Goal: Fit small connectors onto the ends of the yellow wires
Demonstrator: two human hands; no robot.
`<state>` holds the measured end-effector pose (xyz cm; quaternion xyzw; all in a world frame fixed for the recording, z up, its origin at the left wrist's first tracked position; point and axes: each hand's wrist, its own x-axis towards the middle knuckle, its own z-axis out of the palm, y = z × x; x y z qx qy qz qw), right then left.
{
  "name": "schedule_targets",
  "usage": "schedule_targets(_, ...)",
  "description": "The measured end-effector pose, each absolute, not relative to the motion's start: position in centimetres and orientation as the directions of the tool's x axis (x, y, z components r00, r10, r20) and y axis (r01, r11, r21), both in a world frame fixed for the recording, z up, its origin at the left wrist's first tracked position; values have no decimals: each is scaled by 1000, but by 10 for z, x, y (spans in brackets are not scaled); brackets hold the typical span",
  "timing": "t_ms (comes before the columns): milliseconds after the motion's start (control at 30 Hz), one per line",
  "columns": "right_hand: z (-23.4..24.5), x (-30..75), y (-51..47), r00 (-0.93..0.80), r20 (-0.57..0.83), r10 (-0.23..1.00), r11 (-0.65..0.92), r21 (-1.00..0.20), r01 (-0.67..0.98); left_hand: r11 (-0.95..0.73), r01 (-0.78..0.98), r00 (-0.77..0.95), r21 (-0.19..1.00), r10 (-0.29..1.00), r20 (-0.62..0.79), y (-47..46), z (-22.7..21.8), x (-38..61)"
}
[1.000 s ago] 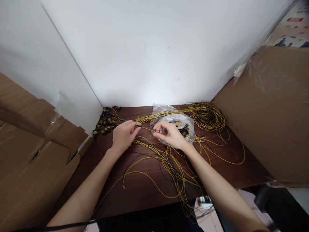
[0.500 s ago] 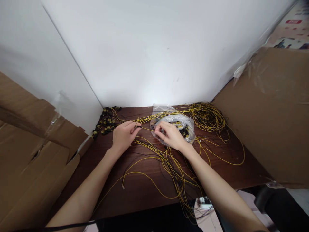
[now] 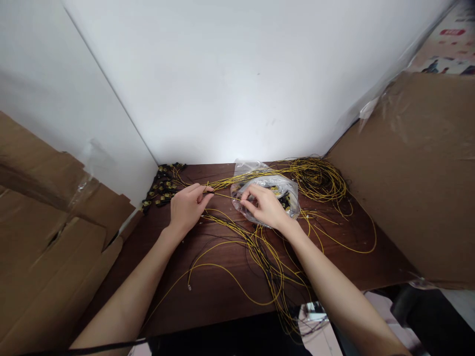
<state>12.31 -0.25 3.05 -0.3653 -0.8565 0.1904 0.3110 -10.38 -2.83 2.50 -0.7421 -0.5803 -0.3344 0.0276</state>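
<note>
A thin yellow wire (image 3: 227, 196) runs taut between my two hands above the table. My left hand (image 3: 189, 205) pinches its left end between thumb and forefinger, where a short dark piece shows at the fingertips. Thumb and forefinger of my right hand (image 3: 261, 205) close on the wire farther right, in front of a clear plastic bag (image 3: 293, 190). Black and yellow parts (image 3: 285, 201) show inside the bag. Below my hands a loose bundle of yellow and black wires (image 3: 256, 247) trails toward the front edge.
Several small black and yellow connectors (image 3: 163, 187) lie at the back left. A coiled heap of yellow wire (image 3: 319, 180) rests at the back right. Cardboard (image 3: 55, 237) stands at the left, and a cardboard panel (image 3: 415, 173) at the right. A white wall (image 3: 237, 89) closes the back.
My left hand has shifted slightly left and my right hand slightly right, with a longer stretch of yellow wire showing between them. Both still pinch it.
</note>
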Motion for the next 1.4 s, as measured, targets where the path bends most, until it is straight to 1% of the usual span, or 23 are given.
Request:
schedule_targets(433,32,124,-4,-568,392,724,687,-489,538,-317,878,85,359,840,536,-28,25,-105)
schedule_targets(533,32,124,-4,-561,400,725,686,-500,529,-325,876,92,356,838,538,-28,25,-104)
schedule_targets(700,31,120,-6,-554,410,724,676,-581,453,-426,847,202,318,811,550,-30,24,-98)
schedule_targets(900,36,114,-13,-616,395,681,705,-581,407,-542,799,308,260,740,597,-37,21,-86)
schedule_targets(1000,35,110,-15,-600,405,690,688,-626,368,-573,785,336,235,713,616,-39,20,-82)
schedule_targets(1100,31,108,-13,-540,387,748,613,-714,338,-597,765,334,241,689,643,-40,20,-80)
schedule_targets(1233,22,108,-7,-448,340,827,491,-824,283,-601,742,294,297,690,662,-41,23,-80)
schedule_targets(1400,22,113,0,-313,317,895,400,-882,249,-570,739,214,358,703,679,-41,27,-83)
